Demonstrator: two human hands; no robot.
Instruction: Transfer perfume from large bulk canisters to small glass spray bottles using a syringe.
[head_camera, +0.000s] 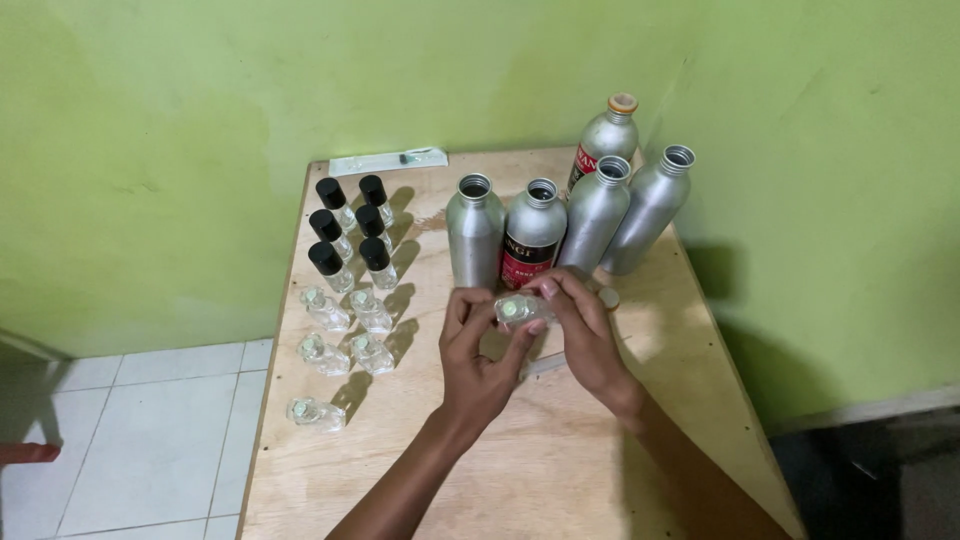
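My left hand (478, 362) and my right hand (588, 335) meet over the middle of a wooden table (560, 470). Together they hold a small clear glass bottle (518, 311) with a pale round top, tilted toward the camera. The left hand cradles it from below and the right hand's fingers press on its top and side. Just behind the hands stand several tall silver metal bottles (476, 230), two of them with red labels.
At the left of the table stand several small glass bottles with black caps (352, 232), and in front of them several uncapped clear ones (346, 330). A long pale packet (388, 160) lies at the back edge. Green walls enclose the corner; white floor tiles (150, 440) lie left.
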